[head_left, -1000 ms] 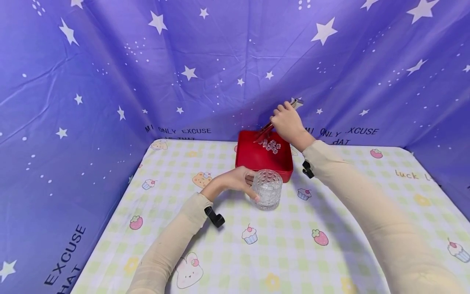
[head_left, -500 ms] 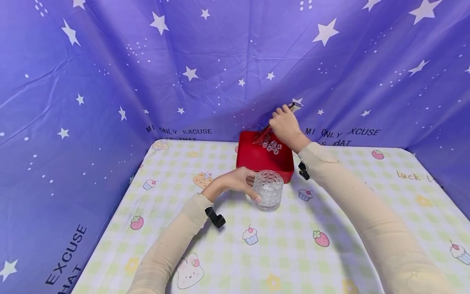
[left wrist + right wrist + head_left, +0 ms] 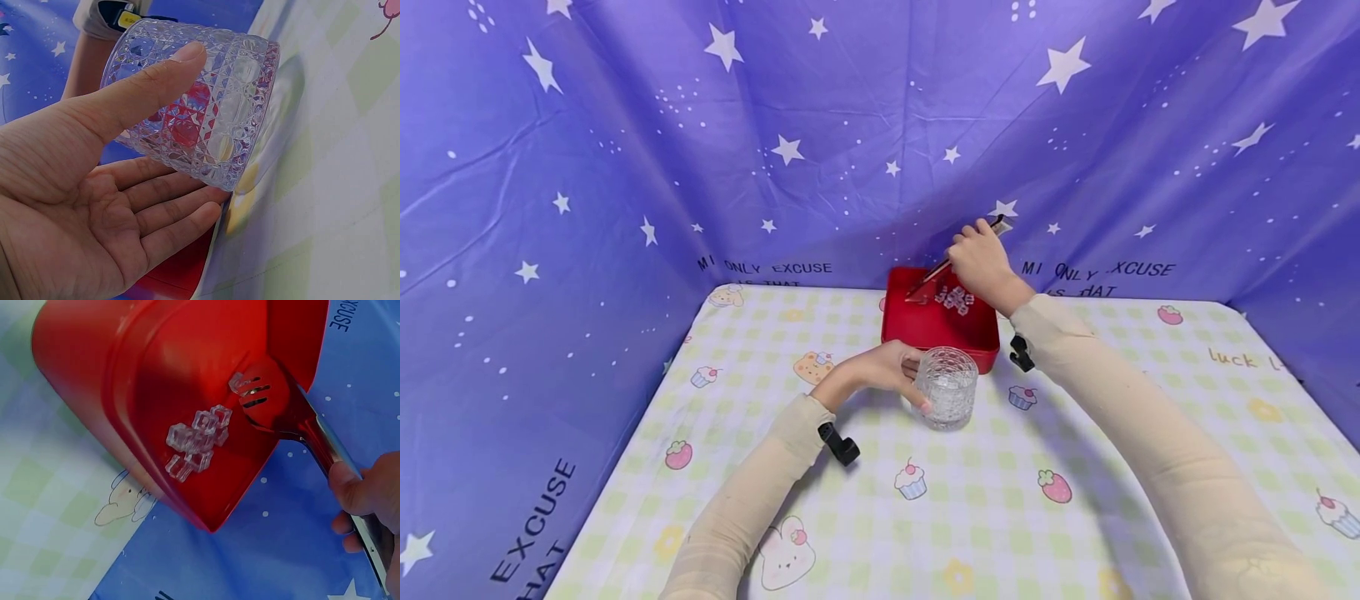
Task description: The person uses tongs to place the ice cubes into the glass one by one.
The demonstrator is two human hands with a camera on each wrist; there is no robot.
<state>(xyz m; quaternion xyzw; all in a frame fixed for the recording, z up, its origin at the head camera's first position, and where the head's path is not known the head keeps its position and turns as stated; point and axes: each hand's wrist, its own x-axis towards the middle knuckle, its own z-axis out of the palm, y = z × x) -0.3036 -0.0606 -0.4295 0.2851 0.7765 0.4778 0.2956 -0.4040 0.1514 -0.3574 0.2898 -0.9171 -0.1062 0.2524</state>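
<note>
My left hand (image 3: 883,367) holds a clear, cut-pattern drinking glass (image 3: 949,390) upright on the table. In the left wrist view, the thumb lies along one side of the glass and the extended fingers (image 3: 165,203) reach its other side. My right hand (image 3: 981,262) grips metal tongs (image 3: 322,440), which slant down into a red rectangular tray (image 3: 917,333). Their slotted head sits beside a single clear cube (image 3: 237,383). Several more clear ice-like cubes (image 3: 199,434) lie clustered in the tray, apart from the tongs.
The tray stands behind the glass, close to the back edge of the table. A checked tablecloth (image 3: 985,517) printed with cupcakes and strawberries covers the table. Right behind it hangs a purple-blue curtain (image 3: 850,117) with white stars.
My right hand has come slightly down and to the left, and the tongs' tip has shifted left in the tray, away from the cube cluster. The left hand and glass stay put.
</note>
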